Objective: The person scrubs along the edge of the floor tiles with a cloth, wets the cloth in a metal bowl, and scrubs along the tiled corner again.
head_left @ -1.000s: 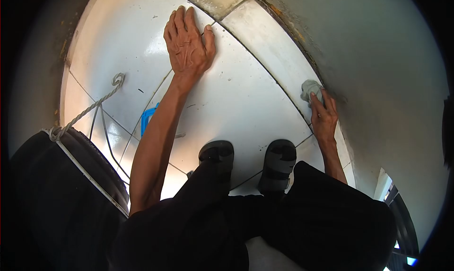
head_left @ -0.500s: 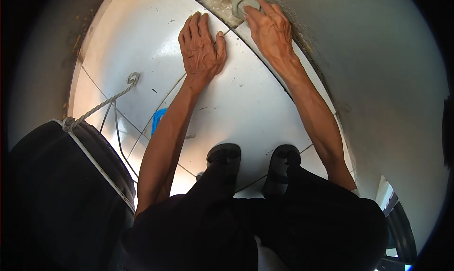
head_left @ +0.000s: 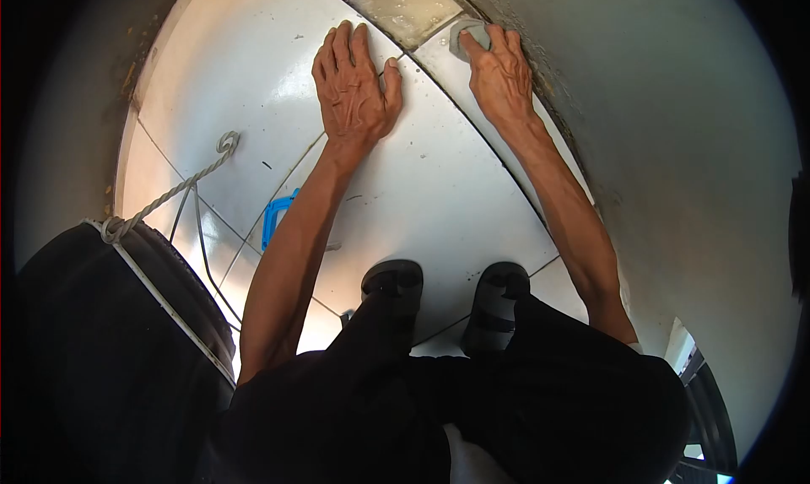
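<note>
My left hand (head_left: 353, 87) lies flat on the white floor tile (head_left: 439, 189), fingers stretched out and thumb apart, holding nothing. To its right, my right hand (head_left: 504, 77) bends its fingers over a small grey sponge-like pad (head_left: 467, 41). The pad rests on a narrow white tile strip beside the wall, and the fingers hide part of it. Just beyond the pad, a tile patch (head_left: 405, 11) looks wet, with yellowish, bubbly residue. A dark joint line runs between the two hands.
A grey wall (head_left: 675, 129) curves along the right. At the lower left stands a large black container (head_left: 118, 340) with a twisted white rope (head_left: 181, 187) tied to it. A blue plastic frame (head_left: 272, 222) lies partly behind my left forearm. My sandalled feet (head_left: 498, 294) are below.
My right hand has drawn the grey pad down and to the right, from the wet patch onto the white strip. My left hand stays flat in nearly the same place.
</note>
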`<state>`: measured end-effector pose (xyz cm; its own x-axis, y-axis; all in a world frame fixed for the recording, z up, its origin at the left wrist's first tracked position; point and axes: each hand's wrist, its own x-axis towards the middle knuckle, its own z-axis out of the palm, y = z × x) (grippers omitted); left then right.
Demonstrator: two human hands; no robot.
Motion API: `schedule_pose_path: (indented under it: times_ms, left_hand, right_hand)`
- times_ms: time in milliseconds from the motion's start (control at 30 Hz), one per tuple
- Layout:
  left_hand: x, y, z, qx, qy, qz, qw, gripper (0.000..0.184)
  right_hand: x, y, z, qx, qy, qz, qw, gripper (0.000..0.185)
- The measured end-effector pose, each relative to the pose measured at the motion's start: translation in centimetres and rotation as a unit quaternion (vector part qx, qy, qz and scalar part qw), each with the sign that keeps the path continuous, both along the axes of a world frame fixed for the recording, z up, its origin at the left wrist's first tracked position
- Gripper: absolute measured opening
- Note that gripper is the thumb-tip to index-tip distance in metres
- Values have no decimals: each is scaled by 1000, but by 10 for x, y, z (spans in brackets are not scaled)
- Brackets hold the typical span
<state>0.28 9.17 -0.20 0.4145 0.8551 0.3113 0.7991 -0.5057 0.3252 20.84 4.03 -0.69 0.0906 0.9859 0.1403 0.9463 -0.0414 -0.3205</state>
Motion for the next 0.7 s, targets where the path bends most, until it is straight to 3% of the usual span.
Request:
schedule_pose_path:
  times_ms: [267,433,500,533,700]
  left_hand:
    - [0,1,-1,2,-4,-1,1000,56]
    - [-1,1,0,8,-2,-3,1000,57]
    - [-1,3,-1,7,-8,-1,1000,57]
    - [0,3,-1,3,-3,2,1000,57]
    - [-2,3,1,12,-9,-5,1000,56]
  right_hand:
    - [-21,2,3,37,-11,9,999,22]
    - [-23,13,2,31,-35,-5,999,23]
    - [-22,8,1,76,13,19,997,22]
    - [-16,11,7,15,13,-2,1000,25]
    - [-21,9,3,24,1,3,1000,31]
